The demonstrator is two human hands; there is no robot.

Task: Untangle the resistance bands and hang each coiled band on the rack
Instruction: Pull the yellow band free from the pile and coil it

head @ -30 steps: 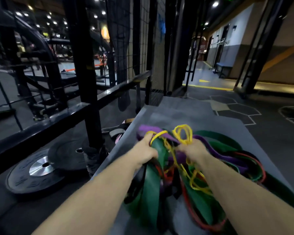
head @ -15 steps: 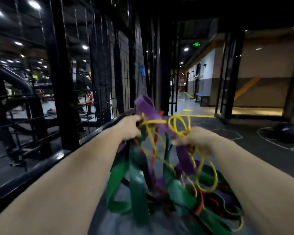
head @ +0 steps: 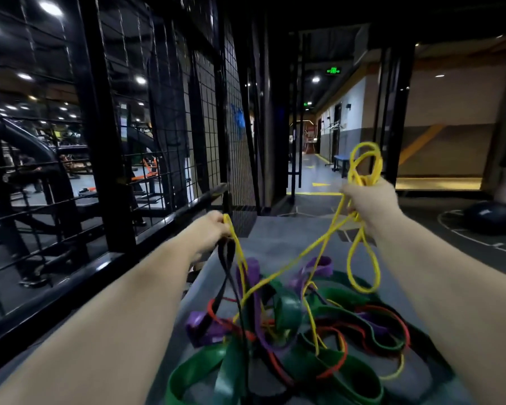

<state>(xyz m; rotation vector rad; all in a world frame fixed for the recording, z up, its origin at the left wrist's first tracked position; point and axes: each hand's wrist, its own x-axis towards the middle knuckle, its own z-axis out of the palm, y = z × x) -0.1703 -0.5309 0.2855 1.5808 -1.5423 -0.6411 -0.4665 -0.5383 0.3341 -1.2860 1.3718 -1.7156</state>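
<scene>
Yellow band point(head: 360, 177) stretches slantwise from the tangled pile point(head: 287, 325) on the grey mat point(head: 278, 241) up to both fists, left hand point(head: 214, 229) clenched round one strand, right hand point(head: 370, 201) higher, clutching loops that stick upward.

The wide green bands point(head: 288, 312) look like smooth rubber with a soft sheen; the thin yellow band point(head: 327, 244) looks matt. Wire-mesh rack point(head: 101, 141): glossy black-painted metal. Grey platform point(head: 275, 244): matt
</scene>
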